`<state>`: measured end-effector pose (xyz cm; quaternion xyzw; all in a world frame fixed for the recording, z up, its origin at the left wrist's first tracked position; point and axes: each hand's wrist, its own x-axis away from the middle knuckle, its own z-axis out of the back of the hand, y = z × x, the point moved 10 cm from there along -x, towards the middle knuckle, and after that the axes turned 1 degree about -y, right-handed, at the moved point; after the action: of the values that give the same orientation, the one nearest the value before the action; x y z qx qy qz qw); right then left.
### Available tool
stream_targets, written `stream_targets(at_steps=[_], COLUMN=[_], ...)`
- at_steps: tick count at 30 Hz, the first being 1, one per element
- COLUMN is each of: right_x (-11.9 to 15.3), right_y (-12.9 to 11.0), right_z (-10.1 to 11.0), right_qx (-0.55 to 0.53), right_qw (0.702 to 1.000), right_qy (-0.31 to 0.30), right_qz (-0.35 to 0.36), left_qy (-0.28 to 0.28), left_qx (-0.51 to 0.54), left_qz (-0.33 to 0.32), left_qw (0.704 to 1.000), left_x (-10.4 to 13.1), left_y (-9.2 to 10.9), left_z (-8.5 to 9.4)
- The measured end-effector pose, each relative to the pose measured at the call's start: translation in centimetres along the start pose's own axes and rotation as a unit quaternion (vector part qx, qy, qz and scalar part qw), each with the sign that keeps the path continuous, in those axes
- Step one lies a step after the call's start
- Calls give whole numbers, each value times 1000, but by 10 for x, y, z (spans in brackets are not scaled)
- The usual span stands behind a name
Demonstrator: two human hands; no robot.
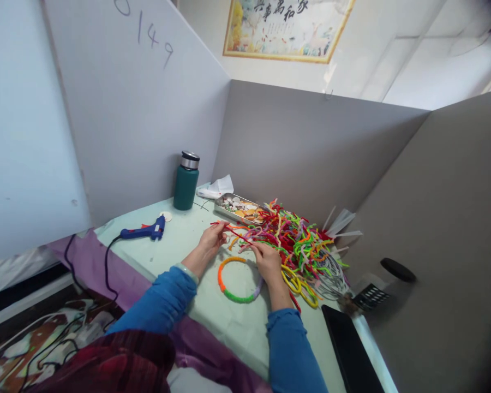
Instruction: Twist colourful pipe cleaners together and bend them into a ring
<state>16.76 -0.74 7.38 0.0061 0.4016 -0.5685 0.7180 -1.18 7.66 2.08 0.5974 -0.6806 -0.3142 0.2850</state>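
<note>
A thin red pipe cleaner (239,235) stretches between my two hands above the table. My left hand (211,240) pinches it near its left end, and a short piece sticks out past the fingers. The other end is pinched in my right hand (267,261). Below and between the hands lies a ring (240,299) wrapped in orange, green, yellow and purple sections, with a gap at its upper right. A large tangled heap of coloured pipe cleaners (298,234) lies just beyond and right of my right hand.
A blue glue gun (147,230) with a dark cord lies at the left. Behind stand a green bottle (185,185) and a metal tray (229,210) of small pieces. Yellow loops (297,284), grey wire coils (331,278) and a black flat object (349,349) are at the right. Partitions enclose the table.
</note>
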Motion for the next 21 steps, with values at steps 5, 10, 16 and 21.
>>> stream_targets(at_steps=[5, 10, 16, 21], right_x=[2, 7, 27, 18], right_y=[19, 34, 66, 59], right_z=[14, 35, 74, 63], right_qx=[-30, -3, 98, 148], right_qw=[998, 990, 939, 959], right_qy=[22, 79, 190, 156], right_qz=[-44, -118, -270, -186], left_qy=[31, 9, 6, -15], left_qx=[-4, -5, -31, -141], left_qz=[26, 75, 91, 69], left_qw=[999, 997, 995, 987], left_x=[-1, 4, 9, 14], left_y=[-2, -11, -9, -11], left_z=[9, 2, -3, -9])
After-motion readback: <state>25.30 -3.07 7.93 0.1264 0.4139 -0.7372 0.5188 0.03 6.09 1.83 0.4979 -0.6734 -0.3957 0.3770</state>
